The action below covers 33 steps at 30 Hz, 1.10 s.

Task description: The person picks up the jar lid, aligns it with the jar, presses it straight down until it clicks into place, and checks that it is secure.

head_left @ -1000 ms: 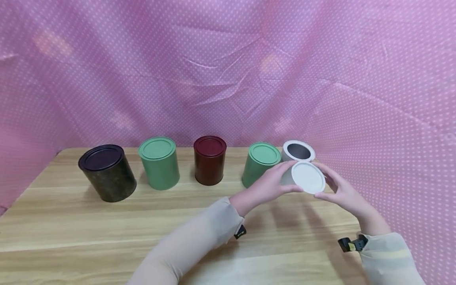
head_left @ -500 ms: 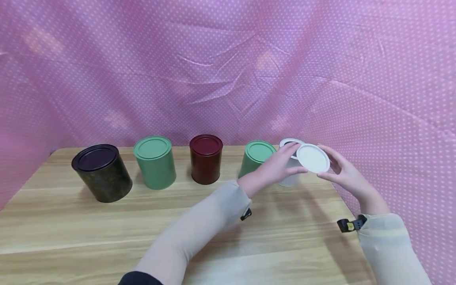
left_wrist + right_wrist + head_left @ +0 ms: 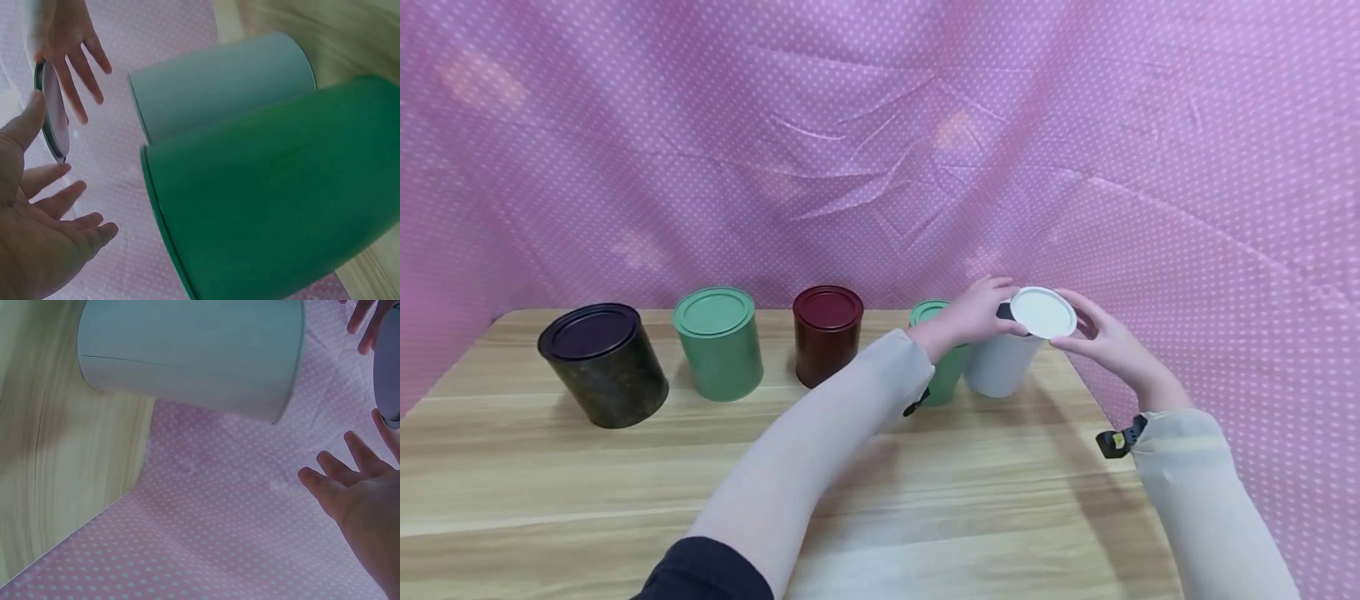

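Observation:
Both hands hold a round white lid (image 3: 1043, 313) by opposite edges, above a white can (image 3: 1000, 367) at the back right of the table. My left hand (image 3: 977, 312) pinches the lid's left edge between thumb and fingers. On the opposite edge, my right hand (image 3: 1108, 346) has its thumb at the front and fingers behind. In the left wrist view the lid (image 3: 56, 112) is apart from the white can's rim (image 3: 139, 109). The can's mouth is mostly hidden by lid and hand in the head view. A green can (image 3: 947, 379) stands left of it, partly behind my left hand.
Farther left on the wooden table (image 3: 550, 500) stand a dark red can (image 3: 827, 337), another green can (image 3: 721, 350) and a black can (image 3: 606, 367), all lidded. Pink dotted cloth (image 3: 880, 167) hangs behind and along the right side.
Both hands have carried the lid up and away from me, then slightly left over the white can. It now covers more of the can's mouth from view. The head view has shifted slightly.

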Each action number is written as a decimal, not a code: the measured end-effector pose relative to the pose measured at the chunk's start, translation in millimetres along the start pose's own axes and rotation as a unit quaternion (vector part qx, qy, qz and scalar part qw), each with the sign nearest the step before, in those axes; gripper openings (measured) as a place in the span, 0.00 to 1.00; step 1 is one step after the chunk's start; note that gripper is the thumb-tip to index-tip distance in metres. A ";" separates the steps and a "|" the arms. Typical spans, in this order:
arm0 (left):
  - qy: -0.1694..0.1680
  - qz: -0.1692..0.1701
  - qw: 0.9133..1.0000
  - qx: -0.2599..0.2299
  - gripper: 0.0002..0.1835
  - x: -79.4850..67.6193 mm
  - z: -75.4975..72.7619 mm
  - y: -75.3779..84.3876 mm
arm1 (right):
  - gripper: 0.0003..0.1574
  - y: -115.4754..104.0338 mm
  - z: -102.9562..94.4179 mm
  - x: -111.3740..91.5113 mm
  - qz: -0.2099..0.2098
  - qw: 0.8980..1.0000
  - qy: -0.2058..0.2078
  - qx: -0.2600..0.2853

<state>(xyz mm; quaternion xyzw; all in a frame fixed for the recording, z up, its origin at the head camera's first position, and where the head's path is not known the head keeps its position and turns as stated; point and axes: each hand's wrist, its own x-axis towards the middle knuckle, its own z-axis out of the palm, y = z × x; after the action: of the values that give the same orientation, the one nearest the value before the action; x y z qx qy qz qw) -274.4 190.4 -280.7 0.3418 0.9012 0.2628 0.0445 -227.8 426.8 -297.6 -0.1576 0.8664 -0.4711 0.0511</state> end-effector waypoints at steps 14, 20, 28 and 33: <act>-0.036 -0.005 0.997 -0.069 0.33 37.9 -3.0 -21.4 | 0.46 13.4 -7.6 30.4 0.036 0.999 -0.006 -0.001; -0.039 -0.009 0.996 -0.075 0.29 45.5 0.6 -28.3 | 0.48 25.0 -6.4 41.0 0.056 0.998 -0.022 0.012; -0.055 -0.014 0.997 -0.047 0.27 51.3 2.5 -33.1 | 0.48 27.6 -6.8 46.0 0.069 0.997 -0.031 0.009; -0.073 -0.038 0.996 -0.044 0.28 58.7 9.2 -39.4 | 0.49 35.7 -7.3 47.8 0.090 0.995 -0.035 -0.011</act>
<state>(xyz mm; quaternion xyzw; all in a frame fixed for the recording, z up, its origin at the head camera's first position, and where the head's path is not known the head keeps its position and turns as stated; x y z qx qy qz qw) -340.0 207.3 -302.7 0.3229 0.8956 0.2744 0.1353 -282.7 435.3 -320.4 -0.0958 0.8798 -0.4493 0.1224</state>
